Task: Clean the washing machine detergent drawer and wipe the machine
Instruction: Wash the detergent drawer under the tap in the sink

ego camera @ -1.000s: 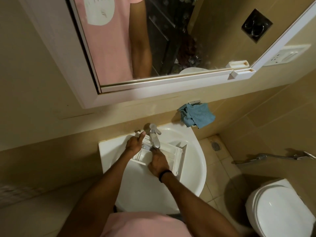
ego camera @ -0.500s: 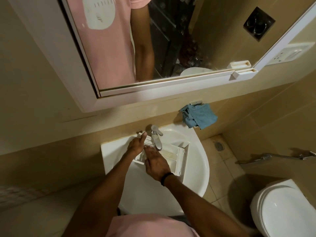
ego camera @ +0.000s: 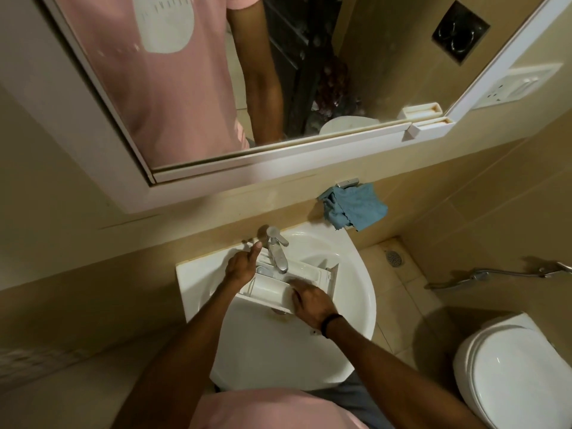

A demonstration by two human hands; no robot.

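No text could be read anywhere. In the mirror (ego camera: 371, 57), the reflected pink shirt (ego camera: 185, 103) carried a white patch (ego camera: 167, 26) with a faint row of letters, reversed and too blurred to make out.

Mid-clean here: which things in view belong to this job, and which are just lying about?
Job: drawer, in the sink under the tap; left hand holding its end; right hand on it; cloth on the wall, likely for wiping.
Lying about: toilet, mirror, sprayer, floor drain.
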